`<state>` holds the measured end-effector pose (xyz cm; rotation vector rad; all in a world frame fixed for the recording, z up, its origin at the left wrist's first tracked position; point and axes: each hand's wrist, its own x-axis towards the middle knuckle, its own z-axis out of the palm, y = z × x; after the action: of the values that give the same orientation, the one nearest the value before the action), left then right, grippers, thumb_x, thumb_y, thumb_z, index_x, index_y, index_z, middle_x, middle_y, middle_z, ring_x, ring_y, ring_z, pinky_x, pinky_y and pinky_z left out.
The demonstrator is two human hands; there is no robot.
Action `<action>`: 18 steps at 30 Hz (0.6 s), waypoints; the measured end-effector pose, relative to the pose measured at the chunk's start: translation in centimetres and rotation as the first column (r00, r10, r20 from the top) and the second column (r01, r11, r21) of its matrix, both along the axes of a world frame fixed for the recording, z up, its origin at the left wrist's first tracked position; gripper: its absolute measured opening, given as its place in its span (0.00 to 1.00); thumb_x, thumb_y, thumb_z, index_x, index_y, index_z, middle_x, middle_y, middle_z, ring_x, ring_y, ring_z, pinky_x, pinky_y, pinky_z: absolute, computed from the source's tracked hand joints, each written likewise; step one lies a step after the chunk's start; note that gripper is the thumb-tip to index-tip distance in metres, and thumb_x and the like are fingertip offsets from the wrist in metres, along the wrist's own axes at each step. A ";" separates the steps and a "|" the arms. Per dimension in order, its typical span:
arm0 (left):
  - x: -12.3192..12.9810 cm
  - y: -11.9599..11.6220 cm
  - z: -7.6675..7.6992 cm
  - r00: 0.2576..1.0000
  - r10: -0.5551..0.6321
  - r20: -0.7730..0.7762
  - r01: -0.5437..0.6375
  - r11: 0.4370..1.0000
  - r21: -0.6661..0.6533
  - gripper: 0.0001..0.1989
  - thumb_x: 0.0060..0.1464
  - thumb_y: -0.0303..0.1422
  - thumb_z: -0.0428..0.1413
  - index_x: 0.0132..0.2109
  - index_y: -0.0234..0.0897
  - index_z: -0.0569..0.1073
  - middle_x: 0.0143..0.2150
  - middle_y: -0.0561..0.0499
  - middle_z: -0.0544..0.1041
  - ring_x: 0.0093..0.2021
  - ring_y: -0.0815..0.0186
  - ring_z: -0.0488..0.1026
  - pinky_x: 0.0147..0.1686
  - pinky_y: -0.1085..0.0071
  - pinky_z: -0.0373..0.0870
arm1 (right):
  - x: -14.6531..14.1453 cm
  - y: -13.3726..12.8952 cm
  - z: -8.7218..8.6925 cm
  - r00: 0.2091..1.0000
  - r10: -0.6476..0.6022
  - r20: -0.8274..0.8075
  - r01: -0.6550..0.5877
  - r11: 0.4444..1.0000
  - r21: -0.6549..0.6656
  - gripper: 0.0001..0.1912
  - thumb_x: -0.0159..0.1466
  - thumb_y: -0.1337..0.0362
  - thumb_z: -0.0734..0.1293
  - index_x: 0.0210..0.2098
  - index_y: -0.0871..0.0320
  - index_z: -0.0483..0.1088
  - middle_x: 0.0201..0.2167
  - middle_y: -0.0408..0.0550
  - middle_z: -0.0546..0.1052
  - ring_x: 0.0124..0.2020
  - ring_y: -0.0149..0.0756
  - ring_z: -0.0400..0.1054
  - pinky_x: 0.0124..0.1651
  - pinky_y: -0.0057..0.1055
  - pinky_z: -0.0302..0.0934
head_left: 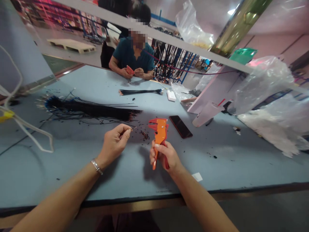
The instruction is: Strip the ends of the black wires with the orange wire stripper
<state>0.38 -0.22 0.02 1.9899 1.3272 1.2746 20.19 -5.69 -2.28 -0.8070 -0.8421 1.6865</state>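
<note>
Head view: pinching a thin wire (134, 127) between thumb and forefinger of the left hand (114, 141), and clasping an orange-and-red hand tool (161, 129) by its handles in the fingers of the right hand (167, 154), with jaws facing the left fingers, apart from the wire. Showing a black wire bundle (94, 109) on the surface (231, 170) beyond the left fingers. Expect a light, easily bent wire, best pinched just behind its tip; expect a stiff tool, best held low on the handles.
</note>
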 end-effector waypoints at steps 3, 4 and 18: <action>0.1 0.1 -0.2 1.000 -0.005 0.008 0.005 1.000 -0.024 0.12 0.56 0.38 0.50 0.31 0.36 0.72 0.22 0.55 0.69 0.23 0.70 0.62 0.25 0.76 0.59 | 0.4 0.3 0.2 0.998 0.002 -0.070 -0.002 1.000 -0.002 0.15 0.55 0.59 0.72 0.37 0.60 0.68 0.26 0.43 0.74 0.24 0.36 0.72 0.26 0.32 0.69; 0.2 0.1 -0.2 1.000 -0.007 0.011 0.008 0.999 -0.033 0.12 0.56 0.38 0.50 0.31 0.36 0.72 0.23 0.55 0.69 0.23 0.70 0.62 0.25 0.76 0.59 | 0.4 0.3 0.1 0.997 0.016 -0.075 -0.015 1.000 0.004 0.16 0.54 0.59 0.72 0.38 0.60 0.68 0.28 0.45 0.75 0.27 0.37 0.74 0.27 0.33 0.70; 0.7 -0.7 1.0 0.994 -0.059 0.094 0.079 0.971 -0.224 0.13 0.53 0.40 0.51 0.27 0.36 0.69 0.21 0.56 0.63 0.22 0.71 0.57 0.23 0.76 0.55 | -0.6 -0.3 0.4 0.950 0.176 0.258 -0.178 0.984 -0.014 0.21 0.54 0.55 0.74 0.40 0.61 0.67 0.31 0.47 0.76 0.29 0.36 0.73 0.32 0.33 0.69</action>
<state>1.08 -0.95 1.01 1.7873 1.2882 1.1102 19.63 -6.01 -1.85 -0.9833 -1.1300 1.7545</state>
